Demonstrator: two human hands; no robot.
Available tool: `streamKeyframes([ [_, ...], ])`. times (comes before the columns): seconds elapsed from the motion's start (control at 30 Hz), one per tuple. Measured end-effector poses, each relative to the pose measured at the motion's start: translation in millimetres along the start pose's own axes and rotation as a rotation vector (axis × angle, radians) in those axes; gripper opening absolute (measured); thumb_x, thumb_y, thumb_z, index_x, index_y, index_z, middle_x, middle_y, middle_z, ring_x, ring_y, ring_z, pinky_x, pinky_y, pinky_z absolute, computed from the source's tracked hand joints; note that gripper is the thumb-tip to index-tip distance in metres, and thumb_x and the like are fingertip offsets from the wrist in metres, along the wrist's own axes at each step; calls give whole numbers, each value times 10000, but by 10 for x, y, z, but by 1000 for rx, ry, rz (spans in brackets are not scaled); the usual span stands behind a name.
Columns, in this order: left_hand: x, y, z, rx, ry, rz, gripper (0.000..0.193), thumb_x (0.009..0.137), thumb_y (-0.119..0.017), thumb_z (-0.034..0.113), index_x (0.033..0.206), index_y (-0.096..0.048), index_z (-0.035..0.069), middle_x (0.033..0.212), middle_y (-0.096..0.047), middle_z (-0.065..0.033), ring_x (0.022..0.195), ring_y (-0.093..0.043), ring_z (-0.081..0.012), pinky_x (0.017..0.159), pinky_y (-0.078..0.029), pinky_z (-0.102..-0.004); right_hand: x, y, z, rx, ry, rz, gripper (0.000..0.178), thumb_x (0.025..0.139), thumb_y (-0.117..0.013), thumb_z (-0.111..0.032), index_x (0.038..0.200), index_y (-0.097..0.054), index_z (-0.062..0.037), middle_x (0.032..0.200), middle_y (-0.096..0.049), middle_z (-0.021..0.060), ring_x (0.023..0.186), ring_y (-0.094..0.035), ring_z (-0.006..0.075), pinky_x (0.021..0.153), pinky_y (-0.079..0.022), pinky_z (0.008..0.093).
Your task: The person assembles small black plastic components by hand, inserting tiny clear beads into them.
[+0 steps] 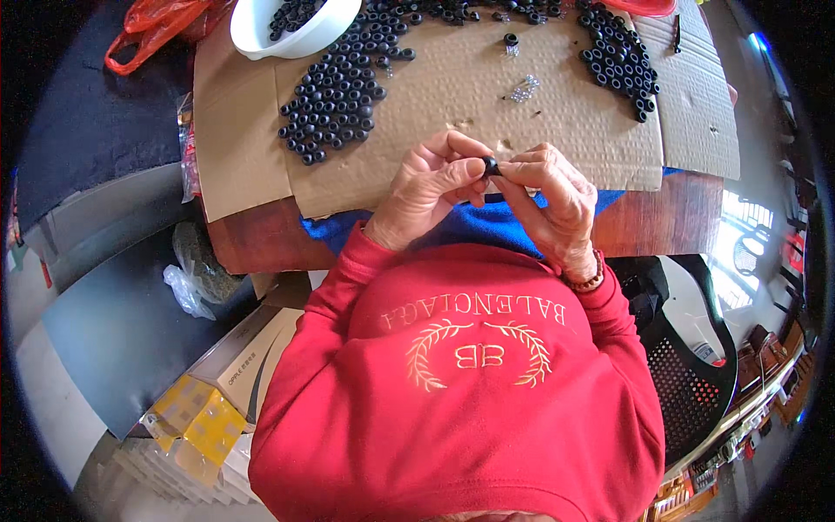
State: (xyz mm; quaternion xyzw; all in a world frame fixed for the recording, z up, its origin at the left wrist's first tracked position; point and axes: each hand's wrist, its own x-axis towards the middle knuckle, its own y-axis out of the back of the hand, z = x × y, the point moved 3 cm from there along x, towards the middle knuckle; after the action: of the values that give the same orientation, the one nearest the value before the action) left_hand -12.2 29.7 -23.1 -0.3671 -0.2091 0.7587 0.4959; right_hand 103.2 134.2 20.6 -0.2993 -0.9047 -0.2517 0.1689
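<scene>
A small round black part (pixel 490 165) is pinched between my two hands over the near edge of the cardboard. My left hand (pixel 432 181) grips it with thumb and index finger. From the other side, the fingertips of my right hand (pixel 551 193) close on the same part; whether they also hold something tiny is hidden. Beyond my hands lie a little heap of small clear pieces (pixel 523 89) and a single black ring-like part (pixel 511 39) beside more clear bits. Many similar black parts (pixel 335 104) spread to the left, and another group (pixel 619 63) lies to the right.
Flattened cardboard (pixel 426 104) covers a reddish wooden table (pixel 261 235). At the far left stands a white bowl (pixel 296 39) with black parts inside, near a red plastic bag (pixel 156 30). A thin black stick (pixel 677 35) lies far right. Blue cloth (pixel 487 224) hangs at the near edge.
</scene>
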Motion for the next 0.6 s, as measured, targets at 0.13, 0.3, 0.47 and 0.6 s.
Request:
streamKeyframes([
  [0.13,18,21,2,22,8,-10,199,836,-628,133,976,-562,7,809,-605,-53,681,-596,-112,595,-515,-246,-9,-11,50,80,-69,-24,192,665,-661,114,802,-577,9,714,-599,118,637,-594,205,587,-462,282],
  [0.3,2,63,34,24,8,-53,194,836,-619,102,996,-557,11,833,-603,-57,674,-592,-118,597,-503,-246,6,-22,90,170,-101,-100,159,695,-648,93,806,-575,7,715,-586,93,651,-579,174,597,-450,273],
  [0.47,16,40,37,-10,23,-266,415,812,-621,111,1165,-416,37,1025,-583,-103,780,-595,-158,548,-486,-244,157,63,101,412,-426,-447,357,678,-681,14,1022,-595,-25,770,-529,16,680,-457,107,613,-366,243],
  [0.6,-28,22,0,17,41,-241,399,802,-632,43,1143,-426,16,973,-619,-96,705,-592,-136,603,-489,-248,211,49,31,316,-195,-520,341,684,-699,-41,1016,-621,-38,754,-554,57,685,-499,175,613,-402,288],
])
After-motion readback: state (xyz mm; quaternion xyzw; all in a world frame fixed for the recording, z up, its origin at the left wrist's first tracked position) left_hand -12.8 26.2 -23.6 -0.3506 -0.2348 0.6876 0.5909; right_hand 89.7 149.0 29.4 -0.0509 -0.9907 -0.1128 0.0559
